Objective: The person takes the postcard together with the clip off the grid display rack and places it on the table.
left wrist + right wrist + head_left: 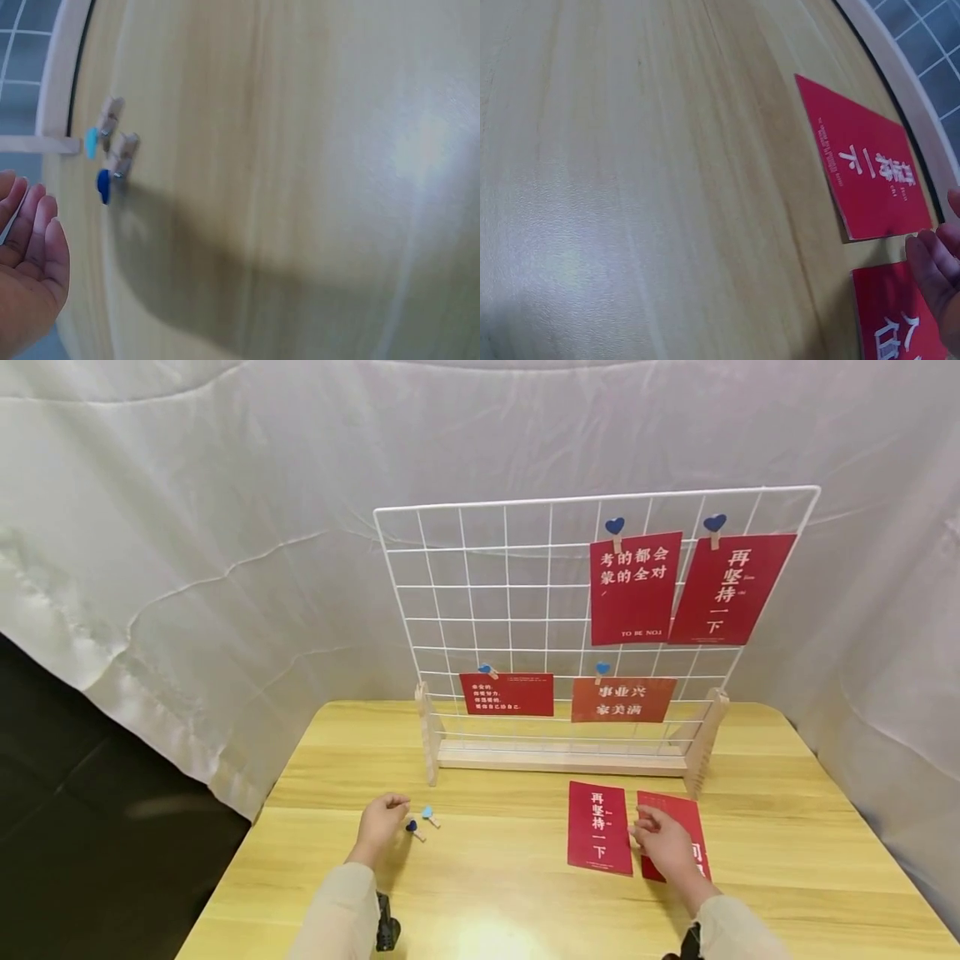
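In the head view my left hand [381,828] hovers over the table's left side, fingers loosely bent and holding nothing. Beside it lie two small wooden clips, a dark-blue heart clip [413,828] and a light-blue heart clip [430,814]; the left wrist view shows the dark-blue clip [118,161] nearer the hand. My right hand [666,843] is above a red card [681,811] and partly covers it, with relaxed fingers and nothing between them. Left of that hand is another red card [598,843] with white characters, also seen in the right wrist view.
A white wire grid rack [528,585] on wooden feet stands at the back. Two large red cards hang at its upper right by dark-blue heart clips. A smaller red card [517,693] and an orange-red card [624,700] hang lower, by light-blue clips. Grey curtains surround the table.
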